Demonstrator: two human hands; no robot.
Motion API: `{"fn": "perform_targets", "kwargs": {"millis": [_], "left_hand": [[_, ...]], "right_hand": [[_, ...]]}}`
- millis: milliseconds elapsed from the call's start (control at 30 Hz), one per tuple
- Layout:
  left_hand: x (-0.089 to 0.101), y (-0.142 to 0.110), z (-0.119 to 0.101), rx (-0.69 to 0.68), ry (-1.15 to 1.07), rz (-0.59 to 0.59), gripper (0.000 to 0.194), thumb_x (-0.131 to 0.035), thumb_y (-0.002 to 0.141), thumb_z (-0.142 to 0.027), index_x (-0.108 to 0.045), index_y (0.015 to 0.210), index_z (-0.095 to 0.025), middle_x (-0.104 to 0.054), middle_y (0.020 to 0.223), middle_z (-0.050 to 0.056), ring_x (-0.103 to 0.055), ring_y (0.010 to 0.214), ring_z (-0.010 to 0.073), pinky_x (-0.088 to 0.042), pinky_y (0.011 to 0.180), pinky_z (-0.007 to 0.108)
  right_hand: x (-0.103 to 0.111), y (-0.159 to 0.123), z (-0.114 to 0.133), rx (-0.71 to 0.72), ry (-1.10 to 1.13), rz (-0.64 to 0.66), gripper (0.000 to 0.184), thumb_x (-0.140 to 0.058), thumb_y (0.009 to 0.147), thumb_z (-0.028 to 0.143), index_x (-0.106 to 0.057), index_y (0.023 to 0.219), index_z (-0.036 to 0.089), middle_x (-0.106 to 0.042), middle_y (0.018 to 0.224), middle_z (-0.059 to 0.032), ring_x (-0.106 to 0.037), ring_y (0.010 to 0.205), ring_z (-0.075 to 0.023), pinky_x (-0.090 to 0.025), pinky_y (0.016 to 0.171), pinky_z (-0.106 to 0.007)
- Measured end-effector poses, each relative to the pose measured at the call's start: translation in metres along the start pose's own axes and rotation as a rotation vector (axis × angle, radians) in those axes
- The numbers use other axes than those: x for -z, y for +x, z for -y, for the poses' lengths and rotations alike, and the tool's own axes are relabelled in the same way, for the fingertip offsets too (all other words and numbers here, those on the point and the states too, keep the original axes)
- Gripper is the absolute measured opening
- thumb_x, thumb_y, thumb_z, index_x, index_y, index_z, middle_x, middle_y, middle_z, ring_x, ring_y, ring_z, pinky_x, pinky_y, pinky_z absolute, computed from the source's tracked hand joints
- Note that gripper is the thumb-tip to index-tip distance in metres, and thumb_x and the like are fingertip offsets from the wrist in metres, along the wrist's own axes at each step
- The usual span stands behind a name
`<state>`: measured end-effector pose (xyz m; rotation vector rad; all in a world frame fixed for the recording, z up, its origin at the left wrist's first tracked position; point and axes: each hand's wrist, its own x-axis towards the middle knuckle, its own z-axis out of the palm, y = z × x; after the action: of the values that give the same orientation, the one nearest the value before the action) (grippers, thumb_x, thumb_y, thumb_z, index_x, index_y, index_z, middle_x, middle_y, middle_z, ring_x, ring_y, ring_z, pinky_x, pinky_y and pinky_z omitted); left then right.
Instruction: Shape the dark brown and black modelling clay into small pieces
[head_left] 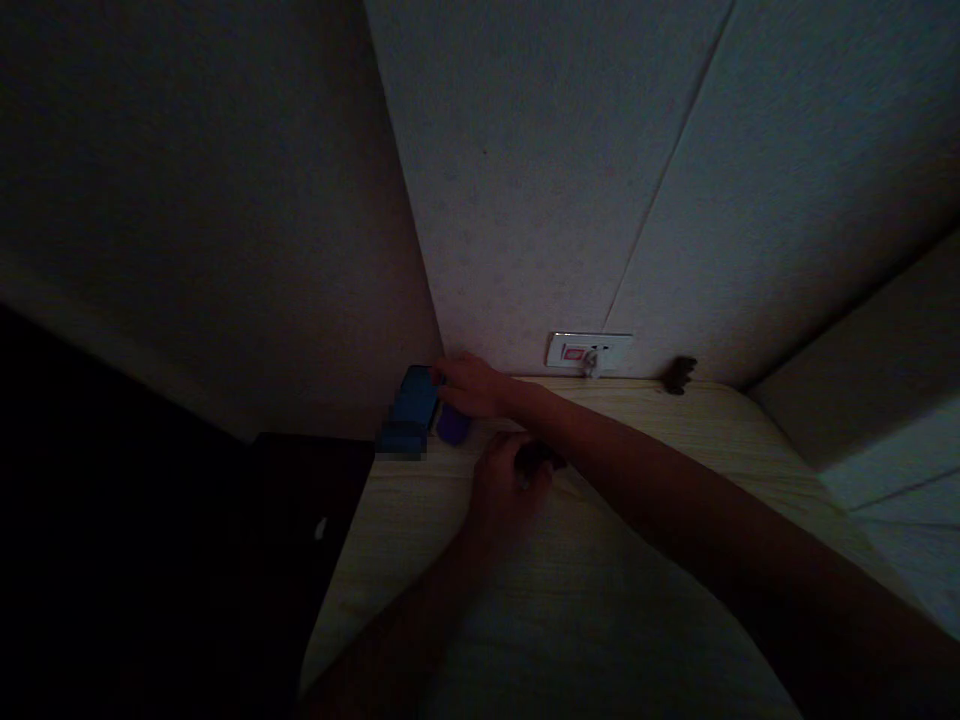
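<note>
On the wooden tabletop, my left hand [504,482] is curled round a small dark object [537,457] whose kind I cannot make out in the dim light. My right hand [474,384] crosses above it to the far left corner, fingers stretched out and apart. Its fingertips are at the right edge of a blue box-like thing [415,402], partly blurred out by blocks. Just below the right hand lies a small purple rounded object [452,424]. Whether the right fingertips press on the blue thing is hard to tell.
A pale wood-grain table [420,520] stands against the wall. A wall socket [562,350] with a plug [591,362] sits just above its back edge. Farther right is a dark, toothed object, perhaps a hair claw clip [679,375]. Deep shadow lies past the left edge.
</note>
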<state>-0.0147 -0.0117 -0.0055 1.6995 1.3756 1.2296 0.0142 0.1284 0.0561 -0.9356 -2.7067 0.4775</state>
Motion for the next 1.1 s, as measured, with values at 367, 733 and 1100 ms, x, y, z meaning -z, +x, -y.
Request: {"fn": "perform_targets", "kwargs": {"millis": [367, 733, 1100], "left_hand": [[-0.003, -0.001, 0.008, 0.049, -0.125, 0.002, 0.031, -0.068, 0.085, -0.018, -0.07, 0.115, -0.017, -0.076, 0.114, 0.012, -0.072, 0.103, 0.0262, -0.058, 0.095, 0.042], [-0.003, -0.007, -0.007, 0.067, -0.41, 0.146, 0.03, -0.071, 0.088, -0.03, -0.07, 0.114, -0.015, -0.077, 0.113, 0.012, -0.073, 0.106, 0.0259, -0.056, 0.097, 0.037], [-0.003, -0.011, -0.012, 0.131, -0.352, 0.181, 0.022, -0.069, 0.089, -0.028, -0.069, 0.108, -0.018, -0.076, 0.097, 0.006, -0.073, 0.087, 0.0206, -0.057, 0.08, 0.031]], "right_hand": [[0.027, -0.042, -0.011, -0.056, 0.123, -0.161, 0.029, -0.046, 0.101, 0.017, -0.061, 0.124, 0.01, -0.071, 0.125, -0.0141, -0.066, 0.113, -0.0223, -0.049, 0.098, -0.035], [-0.003, -0.219, -0.006, -0.122, 0.583, -0.367, 0.05, -0.077, 0.089, 0.037, -0.064, 0.135, 0.023, -0.072, 0.129, -0.0108, -0.072, 0.114, -0.0248, -0.057, 0.101, -0.042], [-0.025, -0.223, -0.008, -0.219, 0.848, -0.561, 0.038, -0.086, 0.076, 0.028, -0.073, 0.111, 0.023, -0.076, 0.106, -0.0078, -0.074, 0.093, -0.021, -0.061, 0.085, -0.035]]}}
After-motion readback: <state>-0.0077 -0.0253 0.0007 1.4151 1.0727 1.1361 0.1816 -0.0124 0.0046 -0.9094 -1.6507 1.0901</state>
